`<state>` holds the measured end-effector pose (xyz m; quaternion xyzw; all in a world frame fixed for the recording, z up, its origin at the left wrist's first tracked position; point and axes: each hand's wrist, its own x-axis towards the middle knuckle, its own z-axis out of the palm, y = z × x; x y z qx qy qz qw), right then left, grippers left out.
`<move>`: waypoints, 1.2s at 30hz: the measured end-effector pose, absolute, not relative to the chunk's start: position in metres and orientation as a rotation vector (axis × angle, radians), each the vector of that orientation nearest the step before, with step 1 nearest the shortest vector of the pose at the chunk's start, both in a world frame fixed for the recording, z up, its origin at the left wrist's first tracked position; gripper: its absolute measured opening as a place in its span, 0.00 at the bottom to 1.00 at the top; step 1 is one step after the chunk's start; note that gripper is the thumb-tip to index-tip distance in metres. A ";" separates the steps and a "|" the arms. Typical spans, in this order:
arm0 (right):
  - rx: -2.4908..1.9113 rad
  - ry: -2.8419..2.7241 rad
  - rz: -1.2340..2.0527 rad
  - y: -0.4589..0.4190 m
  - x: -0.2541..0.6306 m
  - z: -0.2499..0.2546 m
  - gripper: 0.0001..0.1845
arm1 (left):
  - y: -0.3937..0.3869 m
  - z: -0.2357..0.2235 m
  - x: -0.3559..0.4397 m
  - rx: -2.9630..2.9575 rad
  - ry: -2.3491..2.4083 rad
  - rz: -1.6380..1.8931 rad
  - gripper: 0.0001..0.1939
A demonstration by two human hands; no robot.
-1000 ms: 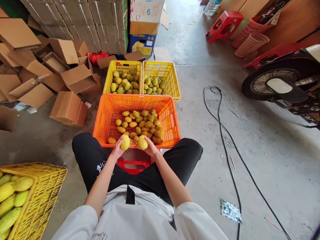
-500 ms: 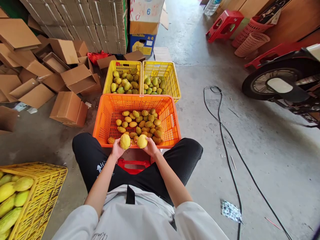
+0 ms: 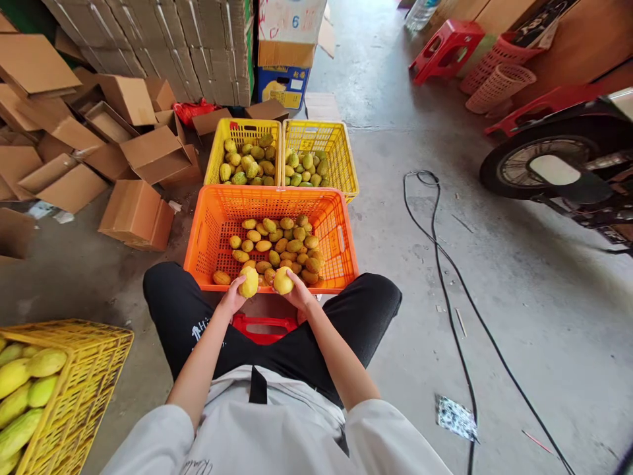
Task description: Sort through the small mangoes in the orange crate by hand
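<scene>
An orange crate (image 3: 212, 224) sits on the floor between my knees, partly filled with yellow-green fruits (image 3: 277, 243). My left hand (image 3: 230, 301) grips one yellow fruit (image 3: 248, 281) over the crate's near rim. Just to its right, my right hand (image 3: 300, 295) holds a second yellow fruit (image 3: 283, 280). The two fruits are side by side, a little apart. Beyond the orange crate stand two yellow crates, the left one (image 3: 217, 148) with larger greenish fruits, the right one (image 3: 341, 158) with smaller green ones.
A yellow crate (image 3: 84, 376) of large fruits stands at my lower left. Cardboard boxes (image 3: 138, 214) are strewn on the left and stacked behind. A black cable (image 3: 445, 264) runs over the concrete floor on the right, near a motorbike wheel (image 3: 539, 161). A red stool (image 3: 262, 328) is under me.
Both hands have kept their fruits over the crate's near rim, turning them slightly; the left fruit has tilted. Nothing else has moved.
</scene>
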<state>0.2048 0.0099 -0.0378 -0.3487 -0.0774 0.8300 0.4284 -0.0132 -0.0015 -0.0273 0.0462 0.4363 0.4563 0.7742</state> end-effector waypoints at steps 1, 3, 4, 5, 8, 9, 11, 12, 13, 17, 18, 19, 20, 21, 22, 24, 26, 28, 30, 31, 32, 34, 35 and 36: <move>-0.857 -0.189 2.086 0.010 0.205 -0.037 0.18 | -0.002 -0.028 -0.013 0.123 0.937 0.984 0.21; -0.810 -0.183 2.107 0.011 0.205 -0.036 0.17 | -0.001 -0.029 -0.011 0.154 0.929 0.982 0.20; -0.784 -0.183 2.111 0.012 0.205 -0.036 0.17 | -0.001 -0.029 -0.011 0.156 0.937 0.982 0.20; -0.763 -0.182 2.112 0.012 0.205 -0.036 0.17 | -0.001 -0.029 -0.010 0.150 0.950 0.982 0.19; -0.779 -0.183 2.110 0.013 0.205 -0.038 0.18 | 0.001 -0.028 -0.010 0.098 0.968 0.985 0.20; -0.806 -0.185 2.108 0.013 0.204 -0.039 0.18 | 0.002 -0.027 -0.011 0.076 0.958 0.988 0.21; -0.856 -0.196 2.104 0.012 0.204 -0.041 0.18 | 0.003 -0.024 -0.012 0.023 0.935 1.000 0.23; -0.870 -0.201 2.105 0.011 0.204 -0.041 0.18 | 0.003 -0.023 -0.012 -0.004 0.927 1.009 0.24; -0.874 -0.202 2.106 0.010 0.204 -0.041 0.19 | 0.003 -0.022 -0.013 -0.032 0.924 1.016 0.24; -0.867 -0.169 2.094 0.007 0.205 -0.038 0.21 | 0.003 -0.021 -0.013 -0.120 0.911 1.035 0.24; -0.865 -0.166 2.091 0.006 0.205 -0.038 0.21 | 0.003 -0.021 -0.014 -0.135 0.905 1.039 0.24; -0.865 -0.170 2.092 0.006 0.205 -0.037 0.21 | 0.003 -0.022 -0.014 -0.147 0.899 1.045 0.24; -0.866 -0.182 2.098 0.005 0.204 -0.037 0.21 | 0.004 -0.022 -0.015 -0.154 0.895 1.048 0.24; -0.867 -0.199 2.105 0.005 0.204 -0.036 0.21 | 0.004 -0.023 -0.015 -0.158 0.891 1.048 0.24; -0.866 -0.217 2.113 0.005 0.203 -0.035 0.21 | 0.004 -0.023 -0.016 -0.157 0.887 1.044 0.24; -0.851 -0.244 2.131 0.005 0.202 -0.033 0.21 | 0.004 -0.024 -0.016 -0.146 0.885 1.033 0.23; -0.816 -0.239 2.151 0.006 0.202 -0.030 0.21 | 0.004 -0.024 -0.016 -0.120 0.891 1.030 0.23; -0.783 -0.205 2.170 0.007 0.202 -0.027 0.21 | 0.003 -0.024 -0.014 -0.089 0.909 1.033 0.23; -0.760 -0.171 2.168 0.009 0.201 -0.024 0.22 | 0.003 -0.023 -0.014 -0.065 0.939 1.023 0.23; -0.750 -0.160 2.157 0.009 0.201 -0.022 0.22 | 0.002 -0.023 -0.014 -0.059 0.956 1.016 0.22; -0.742 -0.156 2.142 0.009 0.201 -0.021 0.23 | 0.002 -0.022 -0.014 -0.056 0.972 1.010 0.22; -0.737 -0.166 2.117 0.009 0.199 -0.020 0.25 | 0.002 -0.022 -0.014 -0.057 0.997 1.008 0.21; -0.745 -0.179 2.108 0.008 0.199 -0.020 0.26 | 0.001 -0.022 -0.015 -0.058 1.002 1.013 0.20; -0.762 -0.191 2.103 0.008 0.199 -0.021 0.27 | 0.001 -0.021 -0.015 -0.057 1.003 1.021 0.20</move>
